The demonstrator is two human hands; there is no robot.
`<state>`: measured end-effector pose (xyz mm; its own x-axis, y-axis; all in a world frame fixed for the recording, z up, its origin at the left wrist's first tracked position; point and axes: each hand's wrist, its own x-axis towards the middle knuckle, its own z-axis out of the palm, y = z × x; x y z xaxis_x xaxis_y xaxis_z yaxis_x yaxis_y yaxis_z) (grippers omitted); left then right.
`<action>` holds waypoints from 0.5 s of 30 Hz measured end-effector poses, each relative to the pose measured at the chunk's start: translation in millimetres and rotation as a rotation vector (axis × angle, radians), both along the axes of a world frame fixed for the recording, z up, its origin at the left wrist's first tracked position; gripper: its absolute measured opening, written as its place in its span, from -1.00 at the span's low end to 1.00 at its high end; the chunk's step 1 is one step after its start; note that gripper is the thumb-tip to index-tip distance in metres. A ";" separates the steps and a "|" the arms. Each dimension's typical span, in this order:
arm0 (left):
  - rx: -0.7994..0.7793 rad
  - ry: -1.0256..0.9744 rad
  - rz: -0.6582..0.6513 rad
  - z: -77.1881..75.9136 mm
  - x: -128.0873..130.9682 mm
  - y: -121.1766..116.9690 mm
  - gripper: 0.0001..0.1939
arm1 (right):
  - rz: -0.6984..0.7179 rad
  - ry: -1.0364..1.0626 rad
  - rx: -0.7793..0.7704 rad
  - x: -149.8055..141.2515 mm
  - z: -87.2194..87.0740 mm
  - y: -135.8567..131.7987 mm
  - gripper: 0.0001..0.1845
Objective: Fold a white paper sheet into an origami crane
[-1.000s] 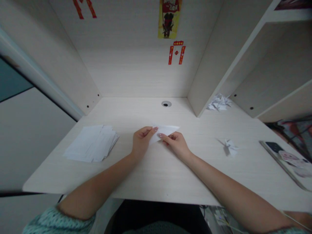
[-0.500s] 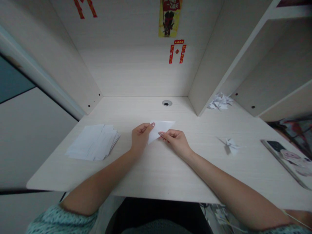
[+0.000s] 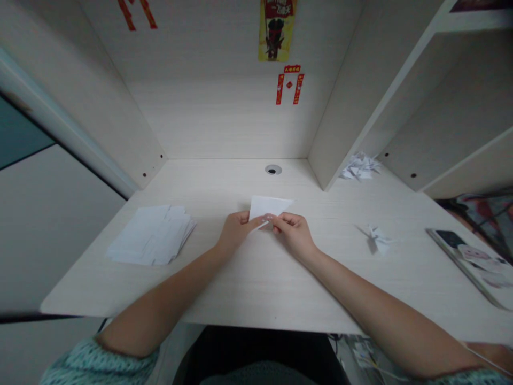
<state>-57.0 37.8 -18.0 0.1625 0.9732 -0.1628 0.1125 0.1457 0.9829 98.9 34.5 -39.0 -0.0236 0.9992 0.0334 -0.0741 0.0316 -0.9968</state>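
A folded sheet of white paper (image 3: 268,205), roughly triangular, is held between my two hands just above the desk. My left hand (image 3: 237,231) grips its left side, the thumb lying along the lower edge. My right hand (image 3: 294,231) pinches the same lower edge from the right, so the two thumb tips nearly meet. A narrow strip of the paper shows turned at that edge. The fingers behind the paper are partly hidden. To the right of my hands, a small folded white paper figure (image 3: 377,239) with thin points rests on the desk.
A stack of white paper sheets (image 3: 152,235) lies on the left of the desk (image 3: 240,294). Folded white paper pieces (image 3: 360,166) are piled behind the upright divider (image 3: 340,107). At the right edge is a phone-like item (image 3: 473,262). A round cable hole (image 3: 273,169) sits at the back.
My left hand has moved right along the paper, its thumb coming down to the lower edge beside the right thumb. The paper has turned slightly and its lower edge now shows a fold.
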 end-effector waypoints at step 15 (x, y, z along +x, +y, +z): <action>-0.022 0.145 -0.119 10.1 -2.2 0.3 -0.60 | -0.086 0.161 0.000 5.9 3.7 4.4 -0.64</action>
